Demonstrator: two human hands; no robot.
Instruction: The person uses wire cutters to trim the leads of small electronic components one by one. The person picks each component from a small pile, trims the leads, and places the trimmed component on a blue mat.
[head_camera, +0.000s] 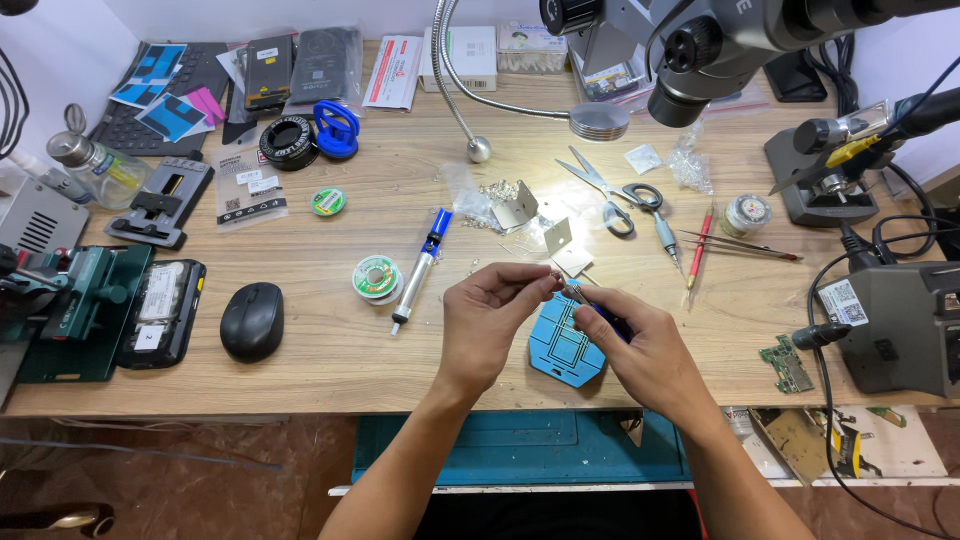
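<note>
My left hand (492, 300) pinches a tiny part, too small to tell, at its fingertips above the pale wooden desk (330, 350). My right hand (640, 345) grips a slim dark-handled metal tool (590, 303), its tip meeting that part. Both hands hover over the blue hexagonal work mat (562, 350). A black computer mouse (251, 320) lies well apart to the left, silver scissors (608, 188) farther back.

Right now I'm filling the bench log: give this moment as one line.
left hand: pinches tiny part | right hand: holds tweezers to it | below: blue mat | on wooden bench
</note>
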